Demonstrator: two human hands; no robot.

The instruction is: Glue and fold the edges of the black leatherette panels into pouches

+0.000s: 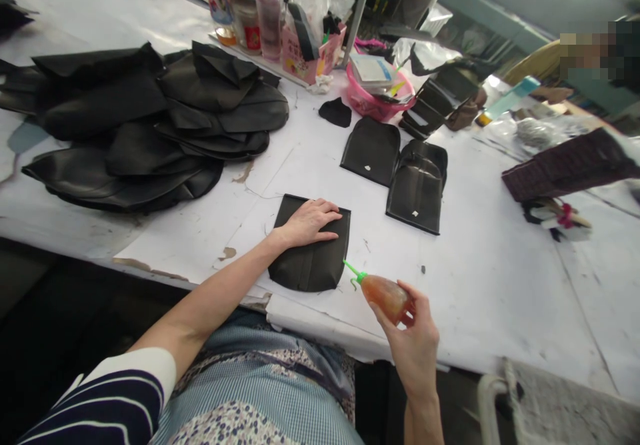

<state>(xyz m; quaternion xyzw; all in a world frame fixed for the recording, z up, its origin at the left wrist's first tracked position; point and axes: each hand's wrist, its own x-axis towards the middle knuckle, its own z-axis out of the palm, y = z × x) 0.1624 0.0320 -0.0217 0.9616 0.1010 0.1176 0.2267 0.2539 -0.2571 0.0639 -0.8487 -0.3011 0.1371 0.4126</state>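
Note:
A black leather-like panel [313, 268] with a rounded near edge lies flat on the white table, close to its front edge. My left hand [311, 223] rests on the panel's upper part, fingers stretched out and pointing right. In my right hand [413, 338] is a squeeze glue bottle [385, 296], tilted, with amber contents and a green nozzle. The nozzle's tip is at the panel's right edge; whether it touches, I cannot tell. Beyond lie similar black pieces, one single panel [371, 150] and a small stack [416, 188], each with a small white mark.
A big heap of black pieces [150, 125] covers the left of the table. Farther back stand a pink basket [373, 107], bottles and a pink box [310, 58]. A dark woven box [570, 165] is at right. Another person [545, 61] sits across at the far right.

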